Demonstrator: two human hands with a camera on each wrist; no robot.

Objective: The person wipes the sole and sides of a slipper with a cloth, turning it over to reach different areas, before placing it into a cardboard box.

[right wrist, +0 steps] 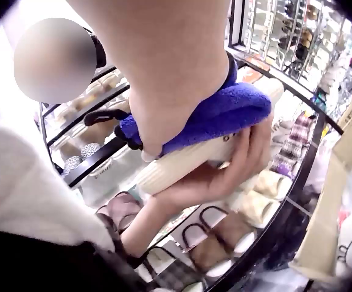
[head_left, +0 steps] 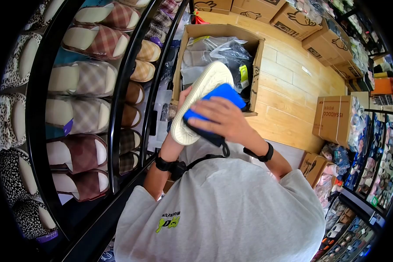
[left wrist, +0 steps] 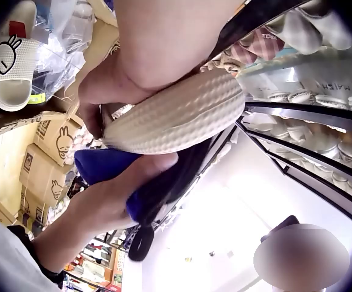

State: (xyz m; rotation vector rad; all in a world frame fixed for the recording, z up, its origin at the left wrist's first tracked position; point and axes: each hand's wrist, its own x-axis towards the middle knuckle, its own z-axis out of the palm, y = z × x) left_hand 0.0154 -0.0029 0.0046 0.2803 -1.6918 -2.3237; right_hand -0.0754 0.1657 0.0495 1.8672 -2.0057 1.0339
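A cream slipper (head_left: 184, 129) with a ridged sole is tilted in front of my chest, over the near edge of an open carton. My left hand (right wrist: 215, 182) holds it from beneath, mostly hidden behind it in the head view. With my right hand (head_left: 225, 118) I grip a blue plush cleaning pad (right wrist: 218, 115) that has a black back and a small black loop (left wrist: 141, 243). The pad lies against the slipper's sole, the fingers spread over its back and the thumb at its edge.
The open carton (head_left: 258, 56) holds bagged slippers (head_left: 205, 48). Black-framed racks (head_left: 118, 87) with rows of slippers stand close on the left. Several cardboard boxes (head_left: 332, 41) line the far side of the wooden floor (head_left: 284, 74), and another box (head_left: 332, 118) sits at right.
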